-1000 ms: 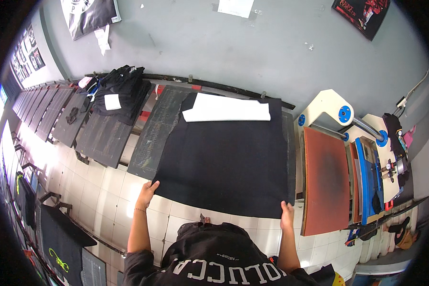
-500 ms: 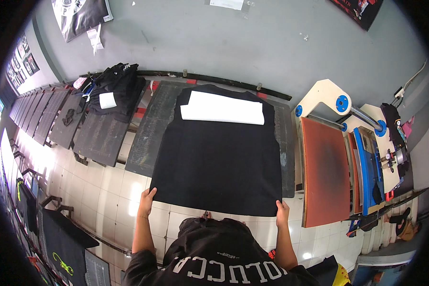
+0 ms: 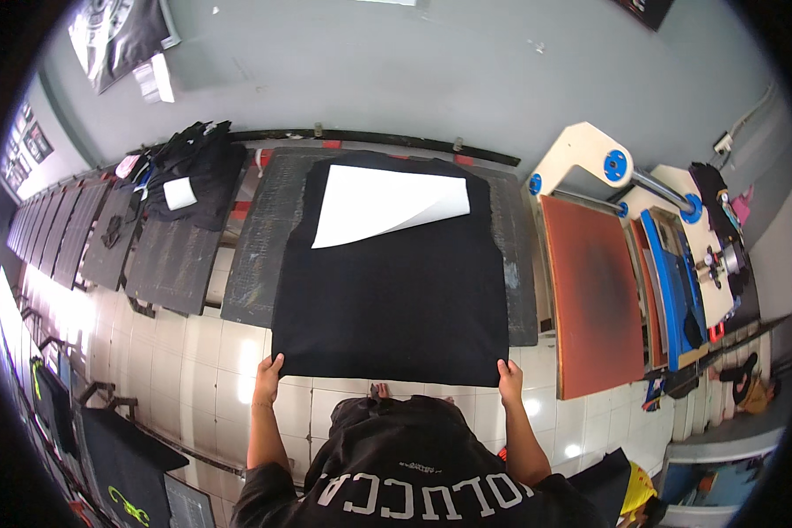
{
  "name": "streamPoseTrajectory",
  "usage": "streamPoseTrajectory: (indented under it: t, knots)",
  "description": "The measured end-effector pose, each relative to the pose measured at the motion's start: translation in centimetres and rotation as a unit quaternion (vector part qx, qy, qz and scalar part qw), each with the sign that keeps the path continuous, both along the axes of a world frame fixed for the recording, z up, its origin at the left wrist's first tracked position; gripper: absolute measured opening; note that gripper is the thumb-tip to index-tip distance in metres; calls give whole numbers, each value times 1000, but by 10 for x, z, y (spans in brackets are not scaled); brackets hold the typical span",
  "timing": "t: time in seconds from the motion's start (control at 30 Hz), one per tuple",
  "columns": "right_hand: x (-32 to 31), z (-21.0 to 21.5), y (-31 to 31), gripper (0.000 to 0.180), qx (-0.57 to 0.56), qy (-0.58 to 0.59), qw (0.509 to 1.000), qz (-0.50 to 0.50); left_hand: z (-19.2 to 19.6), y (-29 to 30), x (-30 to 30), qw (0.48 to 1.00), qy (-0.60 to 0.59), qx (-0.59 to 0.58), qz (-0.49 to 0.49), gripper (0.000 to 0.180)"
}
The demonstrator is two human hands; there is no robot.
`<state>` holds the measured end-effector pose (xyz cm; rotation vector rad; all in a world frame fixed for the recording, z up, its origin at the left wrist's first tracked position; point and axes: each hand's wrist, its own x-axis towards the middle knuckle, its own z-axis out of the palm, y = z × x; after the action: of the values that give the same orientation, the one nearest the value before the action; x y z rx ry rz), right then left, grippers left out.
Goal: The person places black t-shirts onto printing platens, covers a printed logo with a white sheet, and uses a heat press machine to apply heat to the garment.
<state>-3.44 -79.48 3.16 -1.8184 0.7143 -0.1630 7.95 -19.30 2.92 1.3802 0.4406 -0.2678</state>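
Observation:
A black shirt (image 3: 387, 308) lies spread over a dark grey board (image 3: 260, 246), its near edge reaching past the board's front. At the near left corner, my left hand (image 3: 268, 380) pinches the cloth between thumb and fingers. The near right corner is gripped the same way by my right hand (image 3: 509, 384), so the edge between them is held fairly straight. On the far part of the shirt rests a white sheet (image 3: 383, 198) of paper or film. Its lower right part is lifted or folded, casting a light shade. Neither hand touches the sheet.
To the right stands a heat-press-like machine with a reddish-brown plate (image 3: 594, 299) and a cream arm (image 3: 581, 158). More dark boards (image 3: 172, 264) run leftward, one bearing a heap of black clothes (image 3: 198, 167). Behind is a grey wall (image 3: 343, 70); a black garment (image 3: 123, 449) hangs lower left.
The white sheet has shifted from a folded strip to a slanted, wider shape, its left part reaching nearer me. Both hands still hold the shirt corners. The whole view has shifted slightly.

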Motion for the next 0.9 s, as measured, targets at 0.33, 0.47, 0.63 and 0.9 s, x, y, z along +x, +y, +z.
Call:
streamPoseTrajectory:
  t: [0.33, 0.47, 0.63, 0.9]
  knots:
    - [-5, 41, 26, 34, 10, -105, 993, -51, 31, 3, -8, 997, -27, -72, -12, 27]
    - [-10, 20, 17, 33, -6, -51, 998, -27, 6, 9, -16, 998, 3, -60, -10, 27]
    - [-15, -10, 10, 29, -145, -1, 989, 4, -17, -1, -2, 996, 58, 64, -6, 22]
    - [-99, -32, -50, 21, -192, 309, 928, -87, -136, -3, -15, 968, 139, 111, -180, 22]
